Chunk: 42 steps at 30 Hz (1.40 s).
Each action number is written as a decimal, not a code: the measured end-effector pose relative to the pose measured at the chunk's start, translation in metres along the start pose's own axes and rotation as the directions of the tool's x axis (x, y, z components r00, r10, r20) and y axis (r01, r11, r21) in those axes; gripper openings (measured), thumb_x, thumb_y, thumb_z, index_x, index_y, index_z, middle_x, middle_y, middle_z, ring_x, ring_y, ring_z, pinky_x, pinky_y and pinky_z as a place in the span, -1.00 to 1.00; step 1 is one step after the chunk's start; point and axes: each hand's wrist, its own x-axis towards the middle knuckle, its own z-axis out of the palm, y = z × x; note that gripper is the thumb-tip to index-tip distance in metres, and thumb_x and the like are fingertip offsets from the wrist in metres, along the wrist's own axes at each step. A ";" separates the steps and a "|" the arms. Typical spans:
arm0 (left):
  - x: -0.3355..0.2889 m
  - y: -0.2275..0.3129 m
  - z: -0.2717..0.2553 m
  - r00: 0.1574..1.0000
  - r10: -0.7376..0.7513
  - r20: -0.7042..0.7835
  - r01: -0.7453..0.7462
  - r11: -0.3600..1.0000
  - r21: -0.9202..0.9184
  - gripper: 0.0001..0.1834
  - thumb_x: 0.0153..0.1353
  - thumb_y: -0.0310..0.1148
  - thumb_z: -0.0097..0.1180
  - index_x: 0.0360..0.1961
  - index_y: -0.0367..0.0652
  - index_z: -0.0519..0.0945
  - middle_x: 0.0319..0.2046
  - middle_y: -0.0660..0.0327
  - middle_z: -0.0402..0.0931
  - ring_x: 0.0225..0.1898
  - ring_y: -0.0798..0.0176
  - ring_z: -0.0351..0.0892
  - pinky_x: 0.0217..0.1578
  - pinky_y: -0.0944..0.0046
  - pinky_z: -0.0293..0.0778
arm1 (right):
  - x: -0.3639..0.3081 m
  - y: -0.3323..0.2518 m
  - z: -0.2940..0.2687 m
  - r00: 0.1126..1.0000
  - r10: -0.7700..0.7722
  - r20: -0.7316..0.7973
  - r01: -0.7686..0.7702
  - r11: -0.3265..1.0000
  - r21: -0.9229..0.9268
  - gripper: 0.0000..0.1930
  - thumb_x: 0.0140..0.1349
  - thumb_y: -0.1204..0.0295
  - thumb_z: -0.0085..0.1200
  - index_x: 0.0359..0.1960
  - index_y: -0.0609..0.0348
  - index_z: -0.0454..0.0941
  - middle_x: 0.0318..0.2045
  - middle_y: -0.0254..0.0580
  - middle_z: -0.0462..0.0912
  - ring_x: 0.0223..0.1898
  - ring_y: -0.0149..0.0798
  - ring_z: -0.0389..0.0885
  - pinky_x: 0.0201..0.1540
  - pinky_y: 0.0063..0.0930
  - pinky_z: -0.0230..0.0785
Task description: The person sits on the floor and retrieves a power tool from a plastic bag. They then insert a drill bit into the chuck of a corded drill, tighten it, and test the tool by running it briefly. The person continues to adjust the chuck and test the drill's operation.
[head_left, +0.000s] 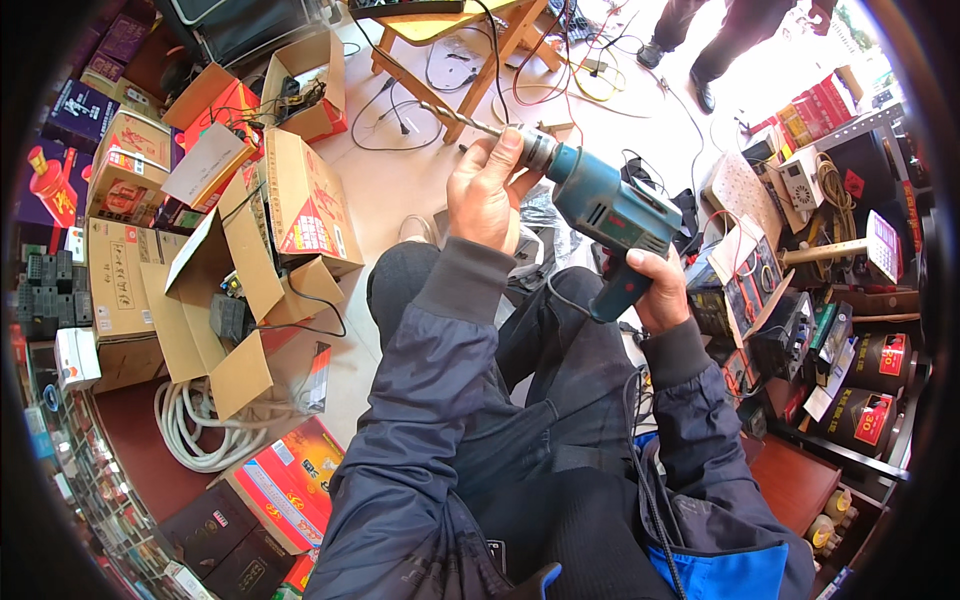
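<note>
Above my knees is a blue-green electric drill (612,212), tilted with its chuck (540,151) toward the upper left. A long twist drill bit (455,118) points out of the chuck. My left hand (487,190) is closed at the chuck's front, thumb and fingers around the place where bit and chuck meet. At the back end, my right hand (660,290) grips the drill by its handle (618,290), thumb up along the housing. The fingers behind the handle are partly hidden. A cord hangs down from the drill's handle.
Open cardboard boxes (240,375) crowd the left, with a coiled pale hose (195,430) below them. A wooden stool (425,25) and loose cables stand ahead. Another person's legs (715,45) are at the upper right. Shelves with tools and a hammer (825,252) line the right.
</note>
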 end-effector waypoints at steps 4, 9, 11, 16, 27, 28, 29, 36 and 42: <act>-0.003 -0.001 0.004 0.998 0.034 -0.058 -0.033 0.999 0.025 -0.66 0.41 -0.19 0.36 -0.02 -0.18 0.55 -0.20 0.21 0.63 -0.11 0.22 0.66 0.06 0.02 0.62 | 0.000 0.001 0.002 1.000 -0.011 0.001 0.011 1.000 -0.010 -0.34 0.07 0.34 0.38 0.22 0.34 0.49 -0.17 0.05 0.73 -0.28 -0.17 0.72 -0.12 -0.30 0.62; -0.001 0.001 0.006 0.993 0.027 -0.116 -0.032 0.999 -0.035 -0.48 0.35 0.03 0.39 0.00 -0.15 0.48 -0.17 0.19 0.59 -0.11 0.22 0.67 0.03 0.07 0.66 | 0.000 0.006 0.002 1.000 -0.005 0.025 0.003 0.999 0.052 -0.36 0.10 0.32 0.35 0.21 0.36 0.50 -0.15 0.05 0.73 -0.26 -0.16 0.72 -0.12 -0.29 0.63; 0.001 0.004 0.006 0.991 -0.012 -0.136 -0.004 0.993 -0.116 -0.39 0.34 0.21 0.31 0.01 -0.13 0.50 -0.16 0.18 0.59 -0.08 0.19 0.68 0.08 0.03 0.62 | 0.000 0.007 0.000 0.999 -0.001 0.051 -0.003 0.997 0.076 -0.37 0.10 0.31 0.34 0.20 0.37 0.50 -0.15 0.05 0.73 -0.26 -0.16 0.72 -0.12 -0.29 0.63; 0.001 0.003 0.006 0.995 -0.050 0.085 0.060 0.990 -0.124 -0.45 0.47 0.14 0.17 0.03 -0.20 0.54 -0.04 0.01 0.68 0.09 0.02 0.68 0.15 0.00 0.58 | 0.000 0.009 0.002 0.998 0.048 0.049 -0.051 0.997 0.057 -0.39 0.09 0.30 0.35 0.17 0.37 0.52 -0.16 0.01 0.72 -0.27 -0.17 0.72 -0.14 -0.28 0.63; 0.000 -0.002 0.007 0.998 0.027 0.050 -0.026 1.000 -0.013 -0.53 0.55 0.03 0.09 -0.02 -0.26 0.53 -0.08 -0.16 0.72 0.08 -0.11 0.73 0.17 -0.03 0.60 | -0.002 0.011 0.008 1.000 0.026 0.018 -0.026 0.999 0.030 -0.38 0.08 0.29 0.38 0.17 0.34 0.52 -0.18 0.00 0.72 -0.29 -0.17 0.71 -0.14 -0.28 0.63; 0.000 -0.002 0.007 0.998 0.031 0.047 -0.031 1.000 -0.004 -0.53 0.55 0.02 0.10 -0.01 -0.26 0.52 -0.08 -0.16 0.72 0.07 -0.11 0.73 0.17 -0.02 0.60 | -0.002 0.011 0.008 0.999 0.031 0.018 -0.031 0.999 0.026 -0.37 0.08 0.29 0.38 0.17 0.34 0.52 -0.18 0.01 0.72 -0.29 -0.17 0.71 -0.14 -0.28 0.63; 0.000 -0.002 0.008 0.998 0.035 0.044 -0.035 0.999 0.004 -0.53 0.55 0.02 0.10 -0.01 -0.27 0.52 -0.08 -0.16 0.72 0.07 -0.11 0.73 0.17 -0.02 0.60 | -0.002 0.011 0.008 1.000 0.015 0.013 -0.016 1.000 0.016 -0.37 0.07 0.29 0.37 0.18 0.34 0.51 -0.18 0.01 0.72 -0.29 -0.17 0.71 -0.14 -0.28 0.63; -0.001 0.004 0.007 0.991 -0.034 0.131 0.050 0.992 -0.120 -0.57 0.53 -0.08 0.06 -0.01 -0.32 0.54 -0.02 -0.14 0.71 0.14 -0.06 0.69 0.30 -0.04 0.48 | -0.002 0.011 0.007 0.999 0.030 0.036 -0.031 0.999 0.030 -0.35 0.06 0.27 0.35 0.19 0.35 0.52 -0.16 0.04 0.72 -0.26 -0.16 0.72 -0.12 -0.27 0.63; 0.001 0.003 0.007 0.970 -0.057 0.238 0.102 0.978 -0.181 -0.48 0.52 0.01 -0.01 0.06 -0.31 0.58 0.07 -0.19 0.69 0.25 -0.10 0.60 0.39 -0.10 0.36 | -0.004 0.011 0.002 0.999 0.021 0.048 -0.025 0.996 0.080 -0.36 0.07 0.25 0.34 0.17 0.35 0.54 -0.19 0.03 0.73 -0.25 -0.15 0.72 -0.12 -0.28 0.62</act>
